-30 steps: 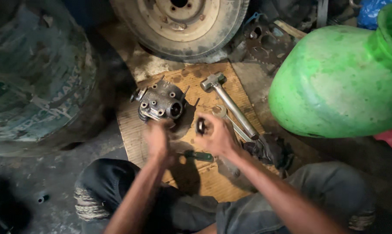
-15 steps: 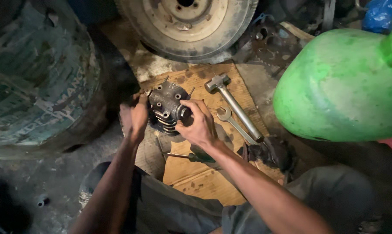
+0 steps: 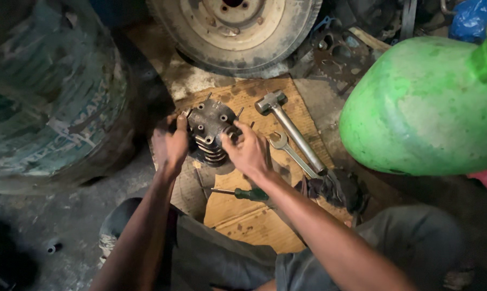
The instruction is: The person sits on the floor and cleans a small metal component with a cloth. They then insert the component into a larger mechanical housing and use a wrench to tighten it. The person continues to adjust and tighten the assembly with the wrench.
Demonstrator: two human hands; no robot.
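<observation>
Around you the space is tight: a big worn tyre (image 3: pixel 55 102) fills your left side, a dirty wheel with its steel rim (image 3: pixel 235 29) stands just beyond the work, and a large green plastic jug (image 3: pixel 421 108) bulges in from your right. You are working on a sheet of cardboard (image 3: pixel 254 221) laid on the grimy floor. On it, to the right of your hands, lies a steel hammer (image 3: pixel 289 129) with its head towards the wheel, and just beside its handle a spanner (image 3: pixel 289 153). A dark rag (image 3: pixel 335 188) sits at the hammer's near end. A green-handled screwdriver (image 3: pixel 243 193) lies on the cardboard just under your right wrist, near but not touching the part. Nothing stands between you and the part; your own forearms cross the near cardboard.

The engine cylinder head (image 3: pixel 211 132) sits at the far left part of the cardboard, close to the wheel. It is dark grey metal, oily, with cooling fins along its near side and several round holes in its top face.

Your left hand (image 3: pixel 171 145) grips its left edge, fingers curled round it. Your right hand (image 3: pixel 249 151) holds the right side, fingers bent and closed on the fins
</observation>
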